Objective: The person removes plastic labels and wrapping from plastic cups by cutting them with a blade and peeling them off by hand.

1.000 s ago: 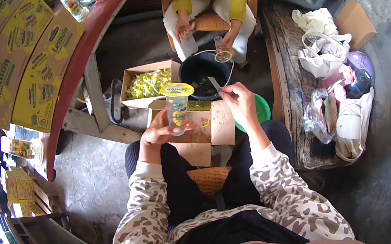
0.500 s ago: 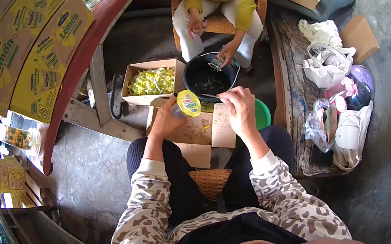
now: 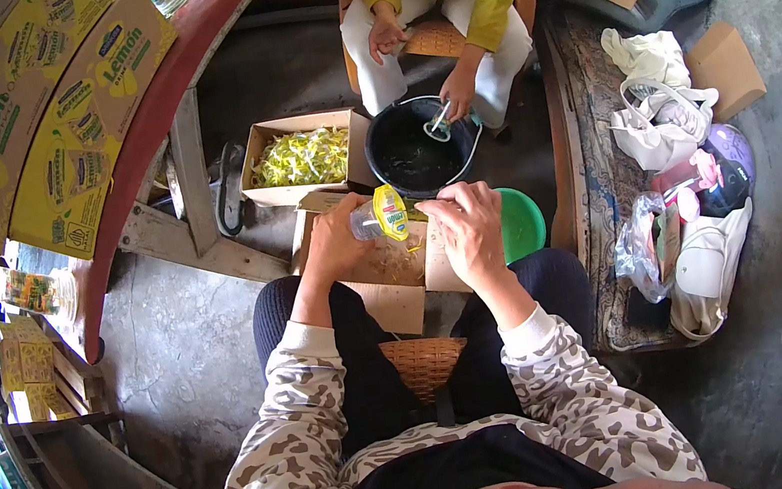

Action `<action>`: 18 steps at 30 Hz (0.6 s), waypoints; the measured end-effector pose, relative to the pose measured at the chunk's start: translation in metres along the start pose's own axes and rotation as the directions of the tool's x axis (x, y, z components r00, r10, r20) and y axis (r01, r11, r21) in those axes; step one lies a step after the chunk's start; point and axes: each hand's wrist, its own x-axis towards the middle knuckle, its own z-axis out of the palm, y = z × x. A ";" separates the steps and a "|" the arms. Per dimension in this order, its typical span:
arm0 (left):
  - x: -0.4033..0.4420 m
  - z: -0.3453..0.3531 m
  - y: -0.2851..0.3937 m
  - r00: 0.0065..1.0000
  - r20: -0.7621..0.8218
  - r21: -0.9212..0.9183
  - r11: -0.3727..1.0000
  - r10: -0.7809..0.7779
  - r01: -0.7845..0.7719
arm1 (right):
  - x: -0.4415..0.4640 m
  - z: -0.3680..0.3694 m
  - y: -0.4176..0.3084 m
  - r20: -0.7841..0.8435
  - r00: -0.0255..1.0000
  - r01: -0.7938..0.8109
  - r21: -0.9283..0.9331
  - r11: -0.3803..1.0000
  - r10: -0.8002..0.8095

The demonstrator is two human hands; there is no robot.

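My left hand [image 3: 336,241] is wrapped round a clear plastic cup [image 3: 365,224], which lies tilted on its side with its yellow printed lid [image 3: 391,213] facing right. Close to the lid's right side, my right hand [image 3: 468,233] is closed on a thin blade, now mostly hidden by the fingers. Below both hands stands an open cardboard box [image 3: 390,306]. A black bucket [image 3: 387,176] is just beyond my hands. Over it, a co-worker's hand [image 3: 460,90] holds a clear cup with a pale rim [image 3: 439,124].
A carton of yellow and white scraps [image 3: 301,160] stands left of the bucket. A green basin [image 3: 522,225] sits at the right. Lemon cartons [image 3: 95,127] lie on the red-edged table at the left. Bags [image 3: 708,268] and a helmet [image 3: 731,163] rest on the right bench.
The cup in my left hand has gone from upright to tilted on its side, lid turned right. My right hand's blade has lowered beside the lid. The co-worker's cup has moved over the bucket.
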 end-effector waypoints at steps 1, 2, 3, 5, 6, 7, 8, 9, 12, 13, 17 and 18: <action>0.000 0.001 -0.001 1.000 -0.020 0.012 1.000 0.021 -0.021 | 0.000 0.000 -0.001 0.001 1.000 0.004 -0.009 1.000 -0.004; 0.000 0.001 -0.002 0.998 -0.040 0.025 0.999 0.042 -0.041 | 0.000 0.000 -0.001 0.002 1.000 0.003 -0.009 1.000 -0.003; 0.000 0.001 -0.001 0.998 -0.039 0.024 0.999 0.042 -0.041 | 0.000 0.001 -0.002 0.002 1.000 0.005 -0.015 1.000 -0.005; -0.001 0.000 0.001 0.997 -0.060 0.042 0.998 0.048 -0.046 | 0.000 0.001 -0.002 0.004 1.000 0.005 -0.021 1.000 -0.005; -0.001 0.000 0.001 0.997 -0.059 0.042 0.998 0.047 -0.045 | 0.000 0.001 -0.003 0.005 1.000 0.009 -0.013 1.000 -0.009; -0.001 0.000 0.000 0.997 -0.059 0.047 0.998 0.045 -0.042 | 0.001 0.001 -0.003 0.006 1.000 0.013 -0.004 1.000 -0.013; -0.001 0.000 -0.001 0.997 -0.060 0.052 0.998 0.043 -0.040 | 0.001 0.001 -0.003 0.007 1.000 0.012 -0.003 1.000 -0.012; -0.002 -0.001 0.001 0.997 -0.059 0.052 0.998 0.041 -0.038 | 0.001 0.001 -0.004 0.009 1.000 0.013 -0.023 1.000 -0.013; -0.002 -0.001 0.005 1.000 -0.027 0.004 1.000 -0.004 0.004 | 0.004 0.002 -0.005 0.006 1.000 0.018 -0.042 0.999 -0.018; -0.002 0.002 0.003 1.000 -0.002 -0.043 0.999 -0.016 0.016 | 0.005 0.001 -0.006 0.003 1.000 0.021 -0.042 0.999 -0.021; 0.003 0.011 0.003 0.997 0.075 -0.201 0.979 -0.019 0.034 | 0.013 -0.004 -0.005 0.002 1.000 0.029 -0.051 0.998 -0.029; 0.006 0.015 0.005 0.997 0.075 -0.206 0.978 -0.015 0.030 | 0.018 -0.007 -0.003 0.012 0.998 0.058 -0.058 0.997 -0.057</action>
